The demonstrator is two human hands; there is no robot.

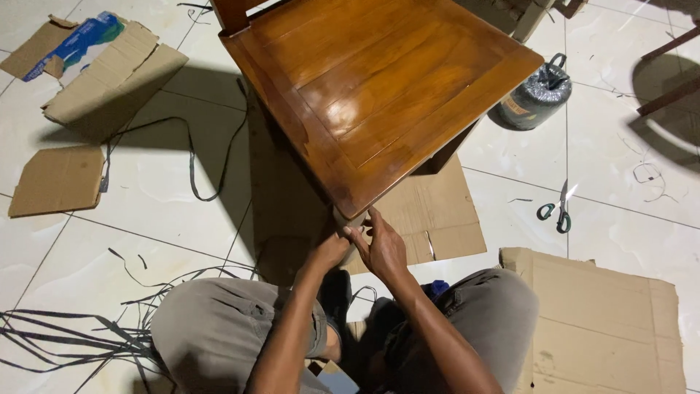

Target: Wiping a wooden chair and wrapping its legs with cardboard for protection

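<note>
Head view, looking straight down: a person squats on the tiled floor (146,190), knees apart, both arms reaching forward to the near corner of a wooden chair (379,87). The chair is the landmark here; its seat fills the top middle, one corner pointing back at the person.

Right under that corner, the left hand (329,252) sits curled, fingers closed around something at the top of the chair's leg (343,217) (what exactly it pinches is hidden by the seat's shadow). The right hand (380,244) is just beside it, touching it, fingers bent and pressed up against the same leg, thumb towards the seat edge; a grip on the leg or its wrapping, though I cannot tell which. The leg runs down and away beneath the seat, so its long axis points away from the camera, and it lies just ahead of both hands. The right hand is a shade nearer the corner.

Below the chair lies a flat cardboard sheet (437,211). To the chair's right, scissors (561,208) with green handles lie well apart on the tiles, and a roll (536,98) of wrap stands near the seat's right corner. To the chair's left, torn cardboard pieces (109,80); near the person's left knee, loose dark straps (73,335).
</note>
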